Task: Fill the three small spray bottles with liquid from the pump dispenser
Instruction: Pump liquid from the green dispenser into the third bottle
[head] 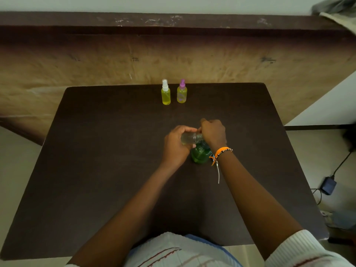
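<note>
Two filled spray bottles capped beyond green pump dispenser; above it, left hand fingers clamped on third bottle, right hand fingers closed at its neck.

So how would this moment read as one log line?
left hand grips small bottle | right hand at its neck | green dispenser beneath | two bottles filled

head cam | looks forward-down | table near | 1 view
</note>
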`<state>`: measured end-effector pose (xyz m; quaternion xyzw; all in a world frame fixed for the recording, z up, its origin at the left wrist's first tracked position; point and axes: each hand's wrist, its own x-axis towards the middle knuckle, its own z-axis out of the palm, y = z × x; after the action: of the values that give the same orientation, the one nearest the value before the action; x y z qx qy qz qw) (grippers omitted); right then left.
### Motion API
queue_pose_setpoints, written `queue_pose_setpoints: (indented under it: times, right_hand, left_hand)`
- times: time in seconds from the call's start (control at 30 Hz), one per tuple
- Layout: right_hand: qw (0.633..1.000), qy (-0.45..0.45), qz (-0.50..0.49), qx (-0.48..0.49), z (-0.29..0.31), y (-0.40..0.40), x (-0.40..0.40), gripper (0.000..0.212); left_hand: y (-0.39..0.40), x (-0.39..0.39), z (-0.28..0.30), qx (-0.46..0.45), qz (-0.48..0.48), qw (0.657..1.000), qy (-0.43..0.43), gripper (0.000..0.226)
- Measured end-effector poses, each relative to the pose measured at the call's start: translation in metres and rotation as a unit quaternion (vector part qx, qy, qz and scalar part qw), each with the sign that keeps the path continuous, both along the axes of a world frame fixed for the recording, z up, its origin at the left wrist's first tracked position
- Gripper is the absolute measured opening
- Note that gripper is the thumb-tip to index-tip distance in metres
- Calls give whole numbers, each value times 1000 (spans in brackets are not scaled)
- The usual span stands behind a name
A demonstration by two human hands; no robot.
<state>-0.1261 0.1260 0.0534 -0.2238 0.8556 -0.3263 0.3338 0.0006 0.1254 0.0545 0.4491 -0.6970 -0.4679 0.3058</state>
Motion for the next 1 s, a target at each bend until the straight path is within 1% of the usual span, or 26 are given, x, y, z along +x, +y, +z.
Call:
queue_pose_setpoints:
  times: [0.17,0.3,0.4,0.5,0.63,0.77,0.83,0.93,1.0]
  right_hand:
    - [1000,7,-2,2,1,1,0,38]
    - [999,-33,25,8,7,-1,-1,41]
    - [998,-45,48,24,9,-4,-2,39]
    - [999,-41,34,12,7,-2,0,43]
    - [1000,-12,8,6,2,0,0,39]
    - [1000,-14,13,12,5,1,0,39]
    - [999,-33,26,11,10,2,1,43]
    - [997,-56,43,22,15,-2,2,63]
    - [997,-58,47,23,13,-2,2,64]
  left_hand:
    - [0,0,0,2,2,1000,0,43]
    - [0,0,3,5,-3,1000,13,43]
    - [0,1,4,0,-3,1000,21,44]
    - [1,1,5,1,-2,1000,16,44]
    - [2,-1,2,-5,2,1000,0,43]
    - [1,-2,2,-4,1,1000,-1,42]
    - [2,-1,4,-4,1,1000,-1,42]
    - [2,0,7,-6,-1,1000,9,42]
    - [2,0,7,-6,-3,1000,12,42]
